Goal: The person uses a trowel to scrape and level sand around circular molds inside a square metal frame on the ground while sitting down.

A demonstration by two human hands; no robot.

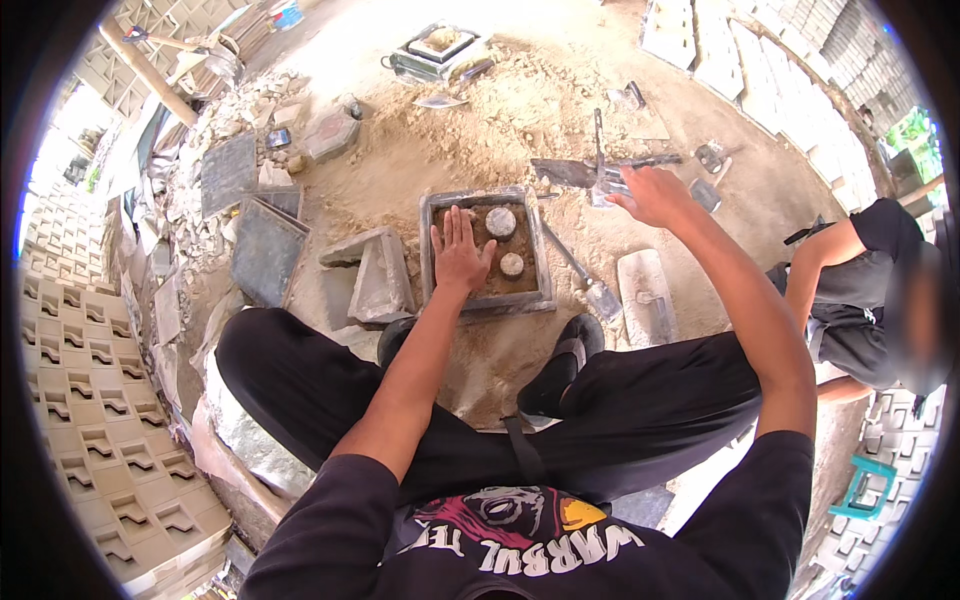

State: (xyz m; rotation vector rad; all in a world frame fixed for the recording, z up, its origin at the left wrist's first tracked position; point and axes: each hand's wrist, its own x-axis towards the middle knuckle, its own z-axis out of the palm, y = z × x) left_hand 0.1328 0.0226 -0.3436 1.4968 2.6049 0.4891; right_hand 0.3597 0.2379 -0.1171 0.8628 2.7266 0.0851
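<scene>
My left hand [461, 260] lies flat, fingers stretched, on brown sand inside a square frame [545, 270] on the ground between my feet. Beside its fingertips a larger round, pale grey piece [500, 223] is set in the sand. A smaller round piece [512, 264] sits nearer to me. Reaching out to the right, my right hand [658, 197] has thumb and index finger apart at a trowel [606, 187] with a grey blade. Whether the fingers touch the blade I cannot make out. A long dark bar [565, 172] lies by the trowel.
Right of the frame lie a small spade-like tool [600, 296] and a float [646, 295]. Angled blocks [372, 275] and dark slabs [268, 252] lie left. Another frame [440, 45] stands beyond loose sand [490, 105]. A person [860, 270] sits at the right.
</scene>
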